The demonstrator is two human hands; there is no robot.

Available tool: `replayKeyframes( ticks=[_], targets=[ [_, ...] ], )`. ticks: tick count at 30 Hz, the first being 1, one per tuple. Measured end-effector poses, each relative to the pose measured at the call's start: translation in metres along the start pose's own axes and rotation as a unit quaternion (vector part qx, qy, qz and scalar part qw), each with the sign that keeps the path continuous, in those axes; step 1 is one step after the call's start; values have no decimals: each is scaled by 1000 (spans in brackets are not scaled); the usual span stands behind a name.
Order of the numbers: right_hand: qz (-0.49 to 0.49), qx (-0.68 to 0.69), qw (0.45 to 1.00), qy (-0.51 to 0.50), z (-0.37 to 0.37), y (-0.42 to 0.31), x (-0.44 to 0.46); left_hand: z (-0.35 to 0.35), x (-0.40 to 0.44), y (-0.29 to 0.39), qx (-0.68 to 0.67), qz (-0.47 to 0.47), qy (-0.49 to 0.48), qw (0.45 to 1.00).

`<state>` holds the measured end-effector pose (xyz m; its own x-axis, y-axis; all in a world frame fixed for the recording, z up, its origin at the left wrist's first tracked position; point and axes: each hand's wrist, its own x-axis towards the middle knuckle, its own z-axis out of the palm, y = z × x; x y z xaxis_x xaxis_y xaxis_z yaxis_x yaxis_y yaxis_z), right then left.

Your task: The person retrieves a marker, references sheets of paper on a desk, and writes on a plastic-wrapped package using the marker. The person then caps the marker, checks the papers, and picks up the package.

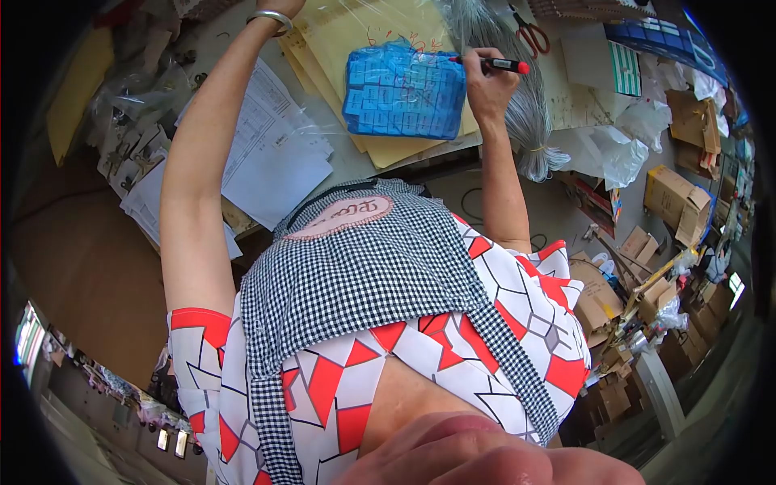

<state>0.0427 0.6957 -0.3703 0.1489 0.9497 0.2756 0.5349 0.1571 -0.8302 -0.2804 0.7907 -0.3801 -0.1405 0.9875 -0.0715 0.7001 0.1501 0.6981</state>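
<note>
My right hand (489, 85) is closed around a black marker (503, 64) with a red end. The marker's tip points left, at the upper right edge of a blue package (404, 93) of small boxes in film; I cannot tell whether it touches. Red handwriting shows just above the package and on it. The package lies on yellowish cardboard sheets (380, 153). At the top edge my left hand (281, 6) is mostly cut off, below it a silver bangle (275, 18) on the wrist; its fingers are out of view.
Printed papers (275, 153) lie left of the package. A bundle of grey cords (529, 133) hangs over the table's edge at right, near red-handled scissors (530, 34). Clear plastic bags (610, 149) sit further right. Cardboard boxes (677, 202) crowd the floor on the right.
</note>
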Motion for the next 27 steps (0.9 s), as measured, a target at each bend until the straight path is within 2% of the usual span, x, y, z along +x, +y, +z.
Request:
replayKeyframes(
  ticks=[4, 6, 10, 11, 12, 13, 14, 15, 21, 22, 24, 26, 27],
  targets=[
    [60, 99, 993, 20, -11, 10, 6, 2, -3, 4, -28, 32, 27, 999],
    [60, 106, 992, 22, -11, 8, 6, -2, -4, 9, -5, 3, 25, 1000],
    [48, 106, 993, 11, -12, 11, 4, -1, -9, 11, -42, 7, 40, 998],
    [48, 107, 993, 10, -12, 11, 3, -1, -1, -10, -249, 41, -51, 966],
    [44, 115, 992, 3, -11, 10, 1, -6, -2, -8, -444, 73, -139, 882],
    [41, 123, 992, -5, -9, 8, 0, -4, -3, -3, -443, 73, -139, 883],
    [39, 141, 989, -24, -7, 6, -3, 2, -3, 3, -237, 45, -57, 969],
    [38, 158, 986, -44, -5, -1, -6, 2, -5, 11, -17, 14, 27, 999],
    [-10, 162, 980, -116, 22, -40, -20, 1, -3, 5, -20, -3, 34, 999],
    [8, 145, 976, -160, 23, -40, -22, 0, -6, 9, -20, -4, 35, 999],
    [5, 141, 976, -168, 28, -44, -23, -2, -13, 18, -21, 35, 52, 998],
    [2, 137, 975, -177, 35, -46, -24, 0, -10, 15, -20, 33, 50, 998],
    [-33, 131, 978, -160, 39, -43, -24, -1, -10, 14, -18, 33, 47, 998]
  ],
)
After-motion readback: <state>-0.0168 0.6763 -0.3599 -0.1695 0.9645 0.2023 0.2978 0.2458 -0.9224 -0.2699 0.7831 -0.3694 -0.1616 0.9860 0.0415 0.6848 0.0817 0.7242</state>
